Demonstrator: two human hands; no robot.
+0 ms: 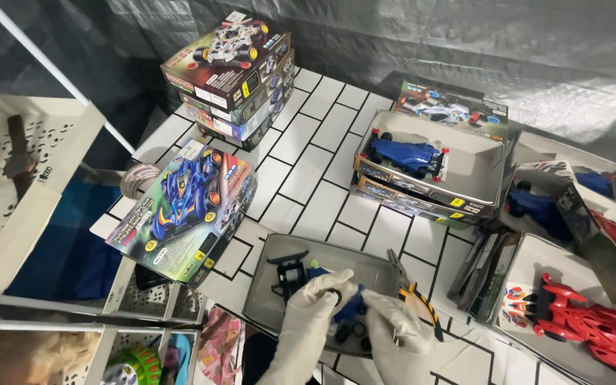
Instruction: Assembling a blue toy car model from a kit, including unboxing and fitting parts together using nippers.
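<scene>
Both my hands wear white gloves and work over a shallow grey tray (269, 289) at the near edge of the table. My left hand (311, 314) pinches a small black wheel against a blue toy car chassis (351, 308). My right hand (393, 331) grips the chassis from the right side. A black chassis part (288, 272) lies in the tray just left of my hands. Loose black wheels (351, 332) rest in the tray under my hands. Side cutters with yellow-and-black handles (416, 298) lie at the tray's right edge.
A toy car box (187, 207) lies tilted to the left, with a stack of boxes (233, 75) behind it. An open box holds a blue car (404, 157); a red car (586, 321) sits in a box at right. A tape roll (137, 178) and white shelf (30, 185) are at left.
</scene>
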